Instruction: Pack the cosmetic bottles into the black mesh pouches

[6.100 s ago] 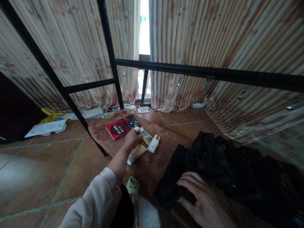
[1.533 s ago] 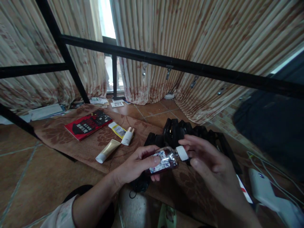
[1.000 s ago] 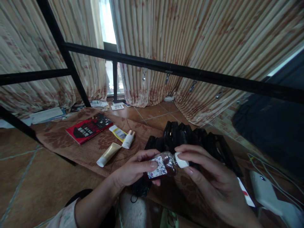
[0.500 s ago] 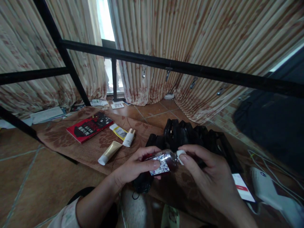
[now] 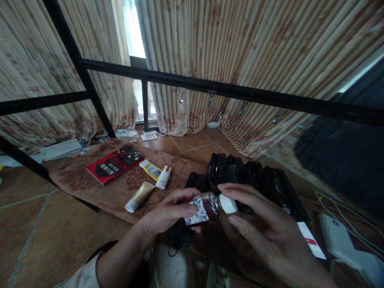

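Note:
My left hand [image 5: 168, 214] grips a small clear bottle [image 5: 205, 209] of dark red liquid with a patterned label, held on its side just above the mat. My right hand [image 5: 264, 232] has its thumb and fingers closed round the bottle's white cap [image 5: 228, 204]. Right behind the bottle lies a black bag [image 5: 249, 180].
A brown patterned mat [image 5: 90, 180] on the tiled floor carries a red book [image 5: 115, 164], a beige tube [image 5: 139, 197], a yellow tube [image 5: 151, 169] and a white bottle with a gold cap [image 5: 164, 177]. A black metal frame [image 5: 210, 86] stands before striped curtains. A white device [image 5: 345, 248] with cables lies at right.
The left hand went from the items on the mat to holding the small bottle. The right hand left the black bag and has been working the bottle's cap, shifting slightly.

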Demonstrator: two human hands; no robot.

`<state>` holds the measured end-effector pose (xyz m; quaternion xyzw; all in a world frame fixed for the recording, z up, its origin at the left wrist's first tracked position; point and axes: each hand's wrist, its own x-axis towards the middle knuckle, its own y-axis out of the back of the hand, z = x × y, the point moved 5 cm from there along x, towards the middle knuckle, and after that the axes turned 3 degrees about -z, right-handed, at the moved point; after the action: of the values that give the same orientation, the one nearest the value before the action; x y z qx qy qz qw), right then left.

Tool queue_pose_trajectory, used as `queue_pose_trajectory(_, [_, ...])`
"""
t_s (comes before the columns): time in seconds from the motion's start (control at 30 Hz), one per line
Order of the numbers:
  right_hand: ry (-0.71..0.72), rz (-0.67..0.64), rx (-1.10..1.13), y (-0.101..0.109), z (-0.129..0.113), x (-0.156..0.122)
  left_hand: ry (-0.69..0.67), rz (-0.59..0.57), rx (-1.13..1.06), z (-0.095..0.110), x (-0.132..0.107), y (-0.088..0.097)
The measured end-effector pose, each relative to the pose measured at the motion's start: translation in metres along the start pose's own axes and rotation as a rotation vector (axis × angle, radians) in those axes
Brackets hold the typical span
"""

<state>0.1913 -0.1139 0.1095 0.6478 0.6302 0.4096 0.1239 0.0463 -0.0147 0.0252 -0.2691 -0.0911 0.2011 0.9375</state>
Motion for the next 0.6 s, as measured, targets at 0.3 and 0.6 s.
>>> queue_pose_trajectory(0.3, [-0.148, 0.134, -0.107, 0.003, 0.008, 0.001, 0.008, 0.028, 0.091, 0.0, -0.001, 0.002])
queue_pose_trajectory(0.6, [0.024, 0.106, -0.144, 0.006, -0.007, 0.0, -0.003, -0.009, 0.057, -0.004, 0.001, 0.005])
